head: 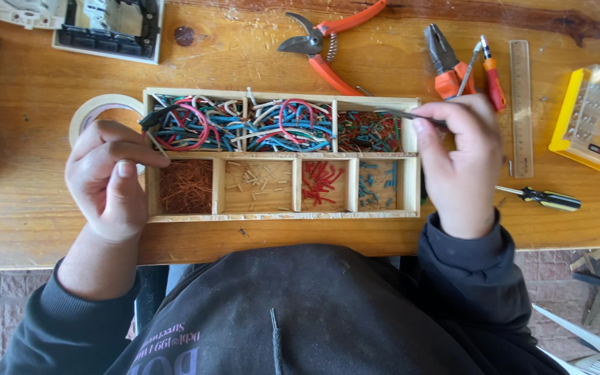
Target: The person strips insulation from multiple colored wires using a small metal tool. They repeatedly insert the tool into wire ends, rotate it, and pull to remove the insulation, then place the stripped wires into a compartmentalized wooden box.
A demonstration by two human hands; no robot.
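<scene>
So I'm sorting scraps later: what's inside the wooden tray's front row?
In the wooden tray, front row, left to right: copper strands, beige sleeve bits, red bits, blue bits. The right hand hides the tray's right edge.

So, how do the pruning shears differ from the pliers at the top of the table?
The pruning shears are larger, lie slanted with curved blades and long orange handles, and show a coil spring. The pliers look shorter, with blunt straight jaws, and their orange handles are partly hidden behind the right hand. Both are grey metal and lie untouched on the wooden table.
</scene>
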